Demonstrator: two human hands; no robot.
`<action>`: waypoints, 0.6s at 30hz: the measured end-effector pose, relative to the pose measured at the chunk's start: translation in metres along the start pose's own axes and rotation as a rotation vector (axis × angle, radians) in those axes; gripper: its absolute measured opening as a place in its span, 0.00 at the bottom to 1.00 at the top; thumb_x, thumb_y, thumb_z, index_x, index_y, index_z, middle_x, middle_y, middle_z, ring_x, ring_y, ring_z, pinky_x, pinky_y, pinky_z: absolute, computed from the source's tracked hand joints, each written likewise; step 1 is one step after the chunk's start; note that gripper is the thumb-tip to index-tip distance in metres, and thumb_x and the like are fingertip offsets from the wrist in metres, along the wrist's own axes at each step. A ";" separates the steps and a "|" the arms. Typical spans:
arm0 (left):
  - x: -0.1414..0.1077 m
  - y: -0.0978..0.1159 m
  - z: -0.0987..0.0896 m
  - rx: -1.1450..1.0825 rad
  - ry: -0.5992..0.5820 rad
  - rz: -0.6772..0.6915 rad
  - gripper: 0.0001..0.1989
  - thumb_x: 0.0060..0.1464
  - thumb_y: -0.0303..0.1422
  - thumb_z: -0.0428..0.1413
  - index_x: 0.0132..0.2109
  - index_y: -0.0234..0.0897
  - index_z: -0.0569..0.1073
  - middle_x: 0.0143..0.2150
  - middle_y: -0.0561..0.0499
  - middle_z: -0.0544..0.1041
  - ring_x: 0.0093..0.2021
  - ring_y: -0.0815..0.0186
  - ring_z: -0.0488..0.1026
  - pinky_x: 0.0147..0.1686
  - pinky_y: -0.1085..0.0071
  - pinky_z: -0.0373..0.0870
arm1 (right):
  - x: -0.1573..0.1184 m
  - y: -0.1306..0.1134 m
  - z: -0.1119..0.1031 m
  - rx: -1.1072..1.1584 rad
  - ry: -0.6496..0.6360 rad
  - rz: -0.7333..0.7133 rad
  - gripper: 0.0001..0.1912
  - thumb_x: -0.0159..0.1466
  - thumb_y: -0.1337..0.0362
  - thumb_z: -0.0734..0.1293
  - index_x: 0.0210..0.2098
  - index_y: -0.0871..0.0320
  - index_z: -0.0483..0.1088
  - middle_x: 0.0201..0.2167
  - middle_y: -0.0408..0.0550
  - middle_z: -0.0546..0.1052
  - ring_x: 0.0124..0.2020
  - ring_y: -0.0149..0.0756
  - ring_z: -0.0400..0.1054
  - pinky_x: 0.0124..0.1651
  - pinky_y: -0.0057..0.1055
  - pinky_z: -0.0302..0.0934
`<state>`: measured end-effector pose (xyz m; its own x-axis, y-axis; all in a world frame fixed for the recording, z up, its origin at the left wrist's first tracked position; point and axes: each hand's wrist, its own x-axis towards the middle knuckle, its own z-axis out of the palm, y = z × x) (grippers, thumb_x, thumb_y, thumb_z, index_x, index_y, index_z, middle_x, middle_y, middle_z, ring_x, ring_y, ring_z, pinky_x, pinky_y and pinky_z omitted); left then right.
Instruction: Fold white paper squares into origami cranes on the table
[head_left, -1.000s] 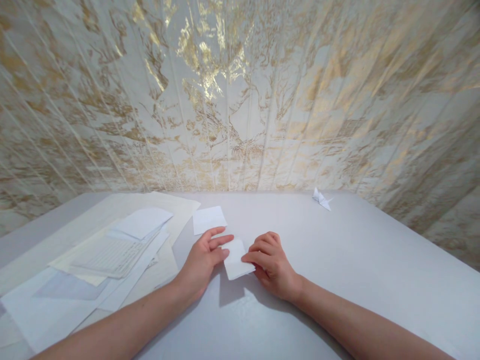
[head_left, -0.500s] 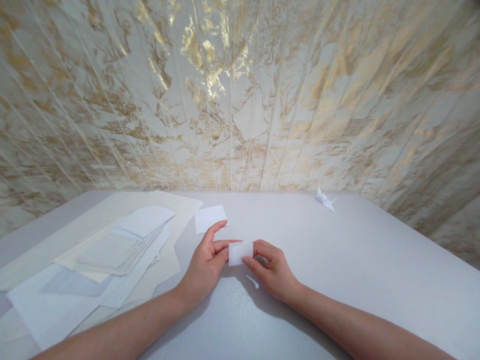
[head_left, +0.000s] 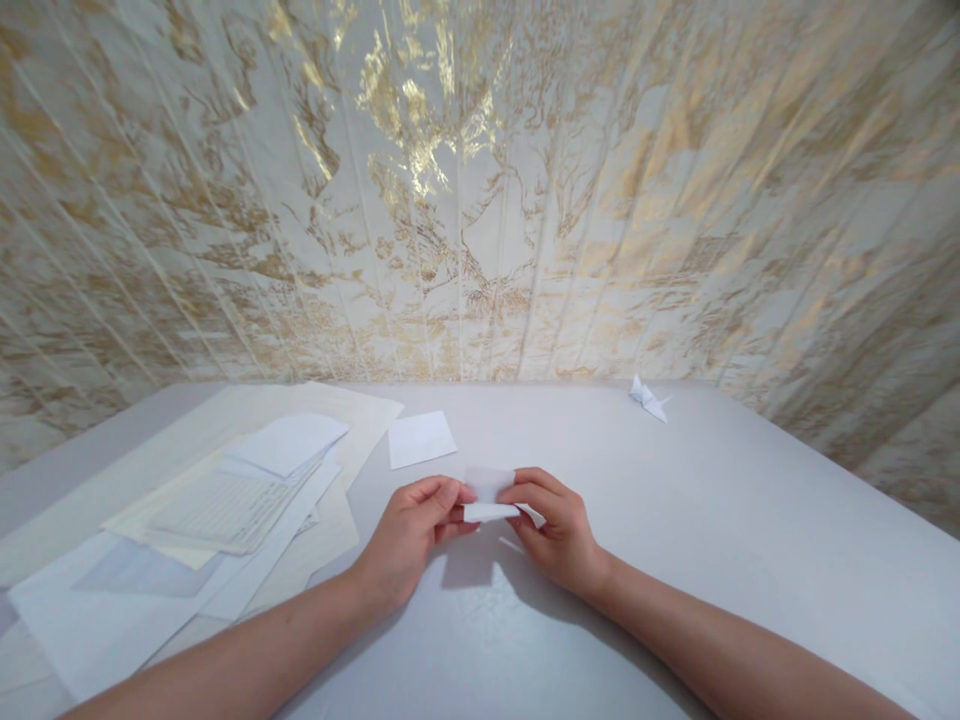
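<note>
Holding the folded piece of white paper (head_left: 490, 484) in both hands, I am, in my judgement, at a creasing or fold-adjusting step. The paper sits raised above the counter (head_left: 735, 540), directly in front of me, and its shadow (head_left: 466, 570) falls on the surface below. My left hand (head_left: 412, 522) is drawn narrow, pinching the paper's left edge between thumb and fingers. My right hand (head_left: 551, 522) grips the right side, fingers against the upper panel, thumb near the lower edge. The upper panel stands behind a bright strip facing me. I cannot tell whether the edges align.

For the next move, I judge that an even pinch at both ends is required, with edges matched before pressure is applied along the crease.

To the left lies a pile of loose papers (head_left: 289, 445), including a lined sheet (head_left: 217, 510). A flat square sheet (head_left: 421, 440) rests beyond my left hand. Farther back, at right, a paper crane (head_left: 646, 399) sits near the counter's far edge. Behind rises a gold-patterned backdrop (head_left: 480, 220).
</note>
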<state>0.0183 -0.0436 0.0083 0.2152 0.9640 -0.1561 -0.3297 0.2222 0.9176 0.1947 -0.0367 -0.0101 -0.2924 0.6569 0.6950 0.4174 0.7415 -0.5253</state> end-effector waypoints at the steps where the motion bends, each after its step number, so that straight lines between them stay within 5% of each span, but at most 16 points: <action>1: 0.000 0.000 0.001 -0.003 0.022 -0.025 0.15 0.39 0.40 0.63 0.26 0.31 0.74 0.24 0.51 0.75 0.27 0.68 0.71 0.33 0.71 0.69 | -0.001 0.001 -0.001 -0.019 -0.009 -0.050 0.10 0.58 0.73 0.59 0.33 0.57 0.70 0.33 0.50 0.72 0.33 0.32 0.68 0.34 0.26 0.63; 10: -0.002 0.002 -0.002 0.148 -0.021 0.017 0.10 0.36 0.26 0.58 0.32 0.33 0.78 0.28 0.49 0.79 0.31 0.65 0.73 0.35 0.71 0.67 | 0.000 0.000 0.001 0.084 0.019 -0.106 0.14 0.56 0.77 0.60 0.34 0.56 0.72 0.34 0.49 0.72 0.34 0.30 0.70 0.34 0.24 0.65; 18: -0.004 0.007 -0.001 0.506 0.031 0.221 0.04 0.38 0.29 0.58 0.25 0.35 0.77 0.26 0.52 0.76 0.28 0.67 0.69 0.31 0.74 0.64 | -0.001 0.003 0.000 0.139 0.053 -0.066 0.14 0.54 0.78 0.60 0.31 0.57 0.74 0.32 0.49 0.73 0.31 0.30 0.70 0.32 0.24 0.64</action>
<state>0.0140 -0.0455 0.0146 0.1613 0.9853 0.0561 0.1208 -0.0761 0.9898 0.1960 -0.0348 -0.0124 -0.2682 0.6010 0.7529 0.2744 0.7968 -0.5383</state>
